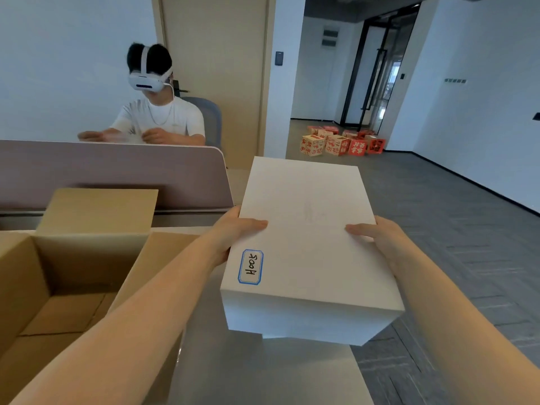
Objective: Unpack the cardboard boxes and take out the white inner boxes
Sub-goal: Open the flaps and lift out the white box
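A white inner box (306,247) with a blue-edged label near its left front corner is held up above the table's right part. My left hand (233,232) grips its left side, thumb on the lid. My right hand (377,238) grips its right side the same way. To the left stands the open cardboard box (70,276), flaps up, with only its brown bottom showing inside. Another white shape shows just beneath the held box; what it is I cannot tell.
The grey table (263,372) ends at the right above a dark tiled floor. A mauve desk divider (117,171) runs across behind the cardboard box, with a seated person in a headset beyond it. Several red and tan boxes (342,143) lie on the far floor.
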### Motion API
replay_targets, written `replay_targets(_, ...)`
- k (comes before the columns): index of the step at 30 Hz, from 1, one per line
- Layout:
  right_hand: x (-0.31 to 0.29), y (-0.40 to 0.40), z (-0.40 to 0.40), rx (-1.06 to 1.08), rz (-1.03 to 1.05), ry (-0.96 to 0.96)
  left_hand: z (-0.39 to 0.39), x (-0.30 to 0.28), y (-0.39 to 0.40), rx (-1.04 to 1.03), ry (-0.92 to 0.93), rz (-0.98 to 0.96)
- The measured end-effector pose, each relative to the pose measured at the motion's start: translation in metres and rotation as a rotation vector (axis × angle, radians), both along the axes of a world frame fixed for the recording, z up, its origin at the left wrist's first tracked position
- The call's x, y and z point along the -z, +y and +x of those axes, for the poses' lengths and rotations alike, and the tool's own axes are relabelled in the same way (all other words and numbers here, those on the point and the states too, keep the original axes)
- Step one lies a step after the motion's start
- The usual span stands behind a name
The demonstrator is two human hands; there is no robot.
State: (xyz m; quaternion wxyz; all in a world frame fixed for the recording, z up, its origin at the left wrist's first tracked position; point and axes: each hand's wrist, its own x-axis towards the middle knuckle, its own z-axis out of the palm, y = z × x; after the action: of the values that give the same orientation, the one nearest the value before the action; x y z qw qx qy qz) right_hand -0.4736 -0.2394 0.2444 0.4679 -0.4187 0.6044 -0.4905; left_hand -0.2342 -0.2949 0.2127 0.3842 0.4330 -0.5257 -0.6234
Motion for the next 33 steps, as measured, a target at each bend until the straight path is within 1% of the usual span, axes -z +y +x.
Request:
replay_targets(7,0.003,-0.03,-0.013,0.016,0.043,0.081,-0.012,0.002,-0.028,0.02,-0.02,0.037)
replay_targets(12,0.003,-0.034,-0.015,-0.021,0.042,0.107,-0.009,0.006,-0.032,0.028,0.016,0.059)
replay_targets(15,0.005,-0.022,-0.015,-0.092,0.021,0.114,-0.008,0.006,-0.022,0.062,0.046,0.001)
replay_targets(18,0.01,-0.006,-0.017,-0.137,-0.003,0.137,-0.001,0.009,-0.005,0.081,0.013,-0.093)
replay_targets(20,0.014,0.007,-0.019,-0.158,-0.017,0.14,0.005,0.011,0.009,0.134,0.022,-0.152)
replay_targets(24,0.025,0.035,-0.017,-0.23,-0.098,0.035,0.012,0.019,0.039,0.164,0.019,-0.225)
replay_targets(27,0.042,0.051,-0.014,-0.195,-0.187,-0.005,0.012,0.033,0.055,0.046,-0.056,-0.248)
replay_targets(30,0.061,0.064,-0.008,-0.035,-0.234,-0.054,0.003,0.041,0.071,-0.165,-0.008,-0.21)
replay_targets(33,0.079,0.066,-0.01,0.131,-0.238,-0.105,-0.003,0.046,0.075,-0.253,0.029,-0.178)
